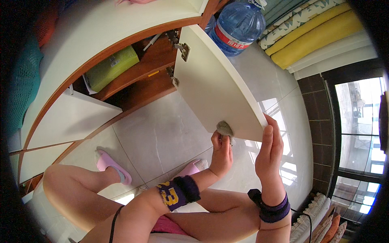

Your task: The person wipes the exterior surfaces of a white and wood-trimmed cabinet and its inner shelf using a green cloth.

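Note:
My left hand (223, 153) grips a crumpled greyish cloth (225, 128) between thumb and fingers, and the cloth lies against the inner face of a white cabinet door (218, 88) near its lower free corner. That door stands swung out on metal hinges (183, 51). Around its outer edge my right hand (270, 145) is closed, thumb on the near side and fingers reaching behind. Dark wristbands circle both forearms. Inside the cabinet (146, 70), a green box (112, 70) rests on a brown wooden shelf.
Large blue water bottles (238, 27) stand behind the door, beside yellow and patterned curtains (316, 36). A second white door (82, 112) is at the left. My feet, in pink slippers (114, 165), are on the grey tiled floor (158, 130). A glazed dark-framed door is at the right.

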{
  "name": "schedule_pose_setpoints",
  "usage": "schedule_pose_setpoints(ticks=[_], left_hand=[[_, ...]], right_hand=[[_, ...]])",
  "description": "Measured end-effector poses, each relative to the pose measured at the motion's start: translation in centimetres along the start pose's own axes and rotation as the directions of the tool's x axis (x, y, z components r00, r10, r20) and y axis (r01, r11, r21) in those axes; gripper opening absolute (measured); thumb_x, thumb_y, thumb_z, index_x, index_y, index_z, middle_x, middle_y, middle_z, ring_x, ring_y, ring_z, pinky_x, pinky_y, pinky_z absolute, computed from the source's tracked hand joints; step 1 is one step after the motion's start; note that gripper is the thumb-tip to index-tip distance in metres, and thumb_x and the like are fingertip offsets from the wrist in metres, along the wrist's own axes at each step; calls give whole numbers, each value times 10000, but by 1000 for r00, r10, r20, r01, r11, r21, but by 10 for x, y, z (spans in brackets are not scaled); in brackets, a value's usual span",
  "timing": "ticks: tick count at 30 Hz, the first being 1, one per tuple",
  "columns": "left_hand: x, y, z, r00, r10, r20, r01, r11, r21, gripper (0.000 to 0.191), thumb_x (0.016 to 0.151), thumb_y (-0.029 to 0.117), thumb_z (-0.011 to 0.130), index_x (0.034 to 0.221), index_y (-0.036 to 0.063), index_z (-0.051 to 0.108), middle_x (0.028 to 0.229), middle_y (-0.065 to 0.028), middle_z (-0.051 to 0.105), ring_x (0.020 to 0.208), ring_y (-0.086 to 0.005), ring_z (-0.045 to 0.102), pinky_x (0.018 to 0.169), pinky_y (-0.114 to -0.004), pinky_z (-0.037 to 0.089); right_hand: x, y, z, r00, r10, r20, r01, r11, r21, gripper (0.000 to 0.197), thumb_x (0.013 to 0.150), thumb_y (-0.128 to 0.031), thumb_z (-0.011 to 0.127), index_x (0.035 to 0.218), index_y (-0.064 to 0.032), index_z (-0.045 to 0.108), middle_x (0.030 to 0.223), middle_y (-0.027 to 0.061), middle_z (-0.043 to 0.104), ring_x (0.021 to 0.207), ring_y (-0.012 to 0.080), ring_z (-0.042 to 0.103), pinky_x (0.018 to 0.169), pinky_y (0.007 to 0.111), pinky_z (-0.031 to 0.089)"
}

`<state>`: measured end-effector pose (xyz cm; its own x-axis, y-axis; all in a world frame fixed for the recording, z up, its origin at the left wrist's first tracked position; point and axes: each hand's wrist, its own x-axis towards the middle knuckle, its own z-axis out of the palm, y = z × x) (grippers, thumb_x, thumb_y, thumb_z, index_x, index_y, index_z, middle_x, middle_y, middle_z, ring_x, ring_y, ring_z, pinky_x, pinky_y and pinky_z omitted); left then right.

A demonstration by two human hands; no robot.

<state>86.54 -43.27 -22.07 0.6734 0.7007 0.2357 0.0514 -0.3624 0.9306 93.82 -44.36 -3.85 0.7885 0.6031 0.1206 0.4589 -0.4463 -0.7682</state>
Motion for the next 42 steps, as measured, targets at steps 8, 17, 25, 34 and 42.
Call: schedule_pose_setpoints(ticks=[8, 17, 25, 34, 42], left_hand=[[-1, -127, 48, 884, -467, -31, 459, 853, 250, 503, 838, -57, 446, 1322, -58, 307, 1319, -311, 295, 1144, -460, 451, 928, -460, 421], [30, -184, 26, 566, -757, 326, 821, 556, -132, 200, 923, 80, 461, 1061, -7, 576, 896, -92, 653, 778, -211, 596, 635, -340, 468], [30, -257, -30, 406, -774, 487, 890, 212, -404, 187, 673, -118, 587, 851, -61, 575, 852, -93, 549, 798, -238, 561, 650, -384, 440], [42, -68, -20, 461, -480, 746, 881, 352, -317, 211, 766, -52, 531, 963, -51, 605, 958, -119, 625, 888, -256, 631, 762, -412, 522], [18, -17, -76, 764, -52, 643, 212, 962, -174, 394, 753, -23, 505, 1140, -6, 575, 991, -128, 639, 946, -232, 606, 885, -329, 461]], right_hand=[[-2, 7, -2, 1000, -5, 19, 5, 1000, 18, 351, 1039, -241, 333, 1209, -15, 540, 1025, 153, 636, 960, 227, 602, 856, 323, 458], [-3, -3, -4, 998, 11, 55, -12, 1000, 16, 392, 1045, -253, 299, 1183, 19, 545, 1012, 108, 622, 959, 177, 563, 872, 295, 426], [4, -28, 15, 990, -135, 31, 130, 984, 118, 341, 1038, -241, 338, 1192, -29, 557, 983, 169, 646, 900, 273, 629, 814, 333, 477], [-2, -2, 2, 1000, -16, 11, 15, 999, 49, 380, 1042, -267, 328, 1192, -3, 556, 989, 141, 643, 917, 216, 595, 843, 309, 453], [-9, -8, 4, 1000, -25, -6, 25, 1000, -10, 405, 1042, -291, 313, 1198, 3, 544, 999, 178, 642, 957, 264, 600, 872, 340, 444]])
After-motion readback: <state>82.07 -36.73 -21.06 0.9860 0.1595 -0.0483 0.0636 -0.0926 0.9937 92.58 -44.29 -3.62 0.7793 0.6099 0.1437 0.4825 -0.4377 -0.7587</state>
